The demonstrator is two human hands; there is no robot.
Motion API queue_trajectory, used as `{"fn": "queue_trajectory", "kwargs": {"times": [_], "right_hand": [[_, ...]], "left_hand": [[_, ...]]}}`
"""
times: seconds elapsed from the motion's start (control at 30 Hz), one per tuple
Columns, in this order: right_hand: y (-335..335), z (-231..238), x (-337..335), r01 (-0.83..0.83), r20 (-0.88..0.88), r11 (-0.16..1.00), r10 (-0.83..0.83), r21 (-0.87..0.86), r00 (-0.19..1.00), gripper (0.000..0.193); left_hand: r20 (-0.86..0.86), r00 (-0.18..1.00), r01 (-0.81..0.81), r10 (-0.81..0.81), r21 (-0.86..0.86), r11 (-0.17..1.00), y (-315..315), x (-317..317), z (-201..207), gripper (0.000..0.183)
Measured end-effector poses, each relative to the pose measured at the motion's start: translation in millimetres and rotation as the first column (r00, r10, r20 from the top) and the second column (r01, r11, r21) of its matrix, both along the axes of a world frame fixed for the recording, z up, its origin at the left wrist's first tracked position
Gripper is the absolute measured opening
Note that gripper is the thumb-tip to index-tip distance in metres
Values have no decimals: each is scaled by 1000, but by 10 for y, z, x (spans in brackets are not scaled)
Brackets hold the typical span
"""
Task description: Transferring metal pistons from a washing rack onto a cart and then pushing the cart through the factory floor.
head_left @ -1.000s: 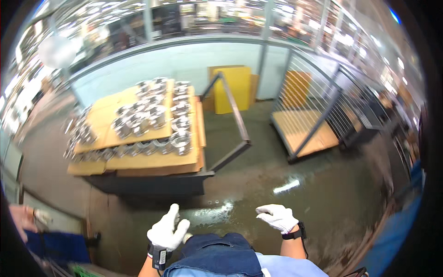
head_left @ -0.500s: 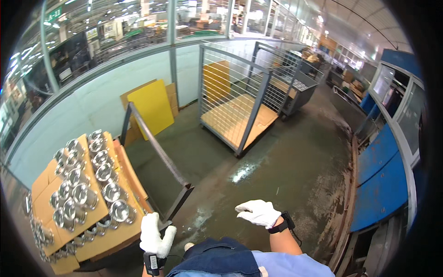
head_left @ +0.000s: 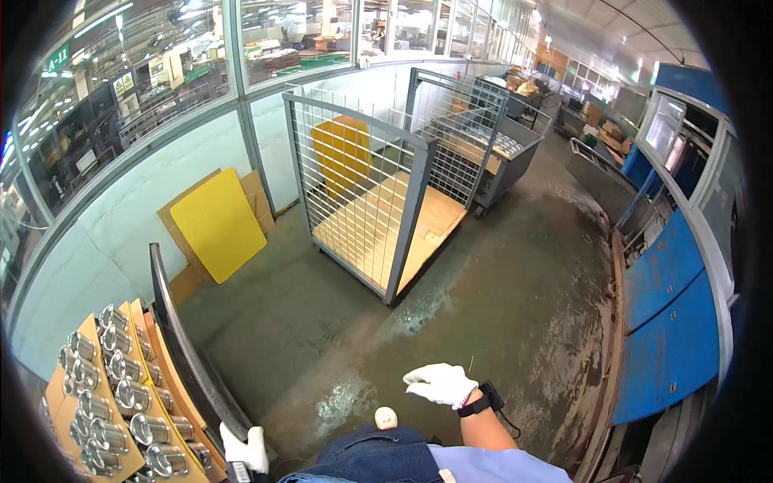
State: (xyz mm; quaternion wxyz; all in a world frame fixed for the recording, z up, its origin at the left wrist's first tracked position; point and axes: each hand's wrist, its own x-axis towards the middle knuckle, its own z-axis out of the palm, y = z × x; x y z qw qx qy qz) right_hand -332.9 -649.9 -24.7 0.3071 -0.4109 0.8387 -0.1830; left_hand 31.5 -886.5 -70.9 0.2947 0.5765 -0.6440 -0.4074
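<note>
Wet-looking greenish-grey concrete floor [head_left: 515,298] here, with shiny patches on it, and a pale blue wall [head_left: 88,266] with windows above, running along the left and back. Blue panels [head_left: 676,354] line the right side, kinda scuffed.

Only got the head cam to go on. The left hand [head_left: 244,448], in a white glove, is down at the bottom by the near end of a dark handle bar [head_left: 189,346]. Can't tell how far those fingers are closed, or whether they've actually got hold of the bar. Just left of the bar, lower-left corner, there's a pile of shiny metal cylinders [head_left: 133,396] sitting in rows on cardboard [head_left: 55,394].

Right hand [head_left: 441,385], also white-gloved, is out over the floor with nothing in it, fingers loosely stretched and partly open. Black strap [head_left: 475,405] on that wrist.

Further off there's a mesh-sided trolley [head_left: 411,217] with a tan base, a grey bin cart [head_left: 509,173] behind it, and a yellow board [head_left: 219,225] leaning by the wall.
</note>
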Motion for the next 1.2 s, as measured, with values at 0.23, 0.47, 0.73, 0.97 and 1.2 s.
{"fn": "queue_trajectory", "kwargs": {"times": [0.23, 0.47, 0.73, 0.97, 1.2], "right_hand": [[-774, 7, -1140, -113, 67, 991, 118, -76, 991, 42], [-2179, -93, -1371, -373, 161, 881, 430, -291, 889, 37], [-3827, 79, -1138, -717, 165, 683, 730, -139, 663, 35], [-4970, 32, -733, -724, 202, 621, 783, -300, 588, 41], [-5851, 151, -56, -811, 16, 344, 924, -473, 383, 44]], "left_hand": [[184, 959, -185, 215, -169, 968, 8, -107, -114, 61], [229, 909, -369, 348, 54, 928, 0, -621, 525, 45], [373, 806, -477, 459, -50, 878, 164, -505, 409, 59], [483, 733, -562, 479, 32, 827, 125, -640, 543, 49], [703, 474, -691, 530, -76, 719, -71, -984, 540, 48]]}}
